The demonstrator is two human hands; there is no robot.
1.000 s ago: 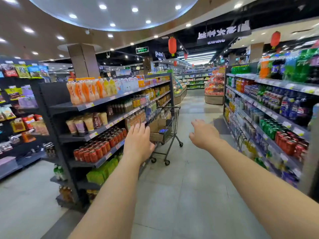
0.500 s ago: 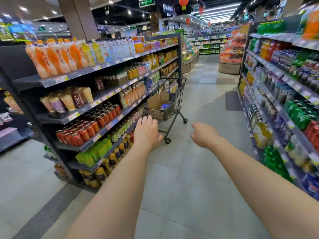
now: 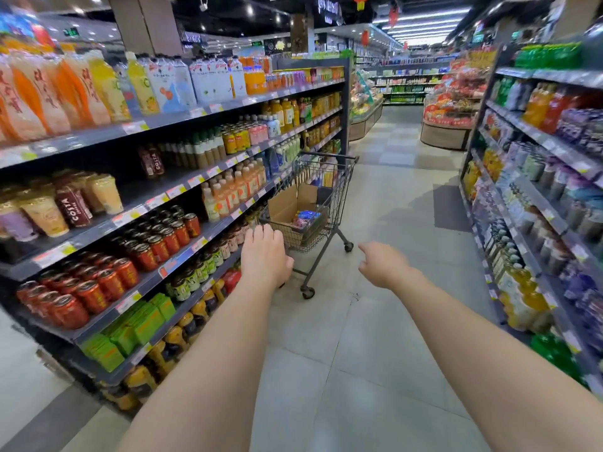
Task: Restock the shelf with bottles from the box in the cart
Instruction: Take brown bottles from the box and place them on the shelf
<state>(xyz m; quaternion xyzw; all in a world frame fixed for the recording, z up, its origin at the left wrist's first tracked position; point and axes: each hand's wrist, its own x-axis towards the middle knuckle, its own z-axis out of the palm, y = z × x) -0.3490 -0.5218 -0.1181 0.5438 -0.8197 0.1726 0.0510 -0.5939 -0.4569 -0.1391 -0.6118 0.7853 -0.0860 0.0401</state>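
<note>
Beside the dark metal drinks shelf [image 3: 169,119], reaching with left hand [image 3: 266,256], fingers straight, and right hand [image 3: 380,264], fingers loosely curled, holding nothing; facing a grey wire cart [image 3: 339,197] carrying an open brown cardboard box [image 3: 284,203], blue-labelled bottles [image 3: 305,216] at its right edge.

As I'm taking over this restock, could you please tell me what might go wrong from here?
The cart stands close to the left shelf, so a careless grab could bump it into the stock there. The left hand and right hand are both short of the cart; a hasty push may roll it away. The box has raised flaps that might snag a bottle.
</note>
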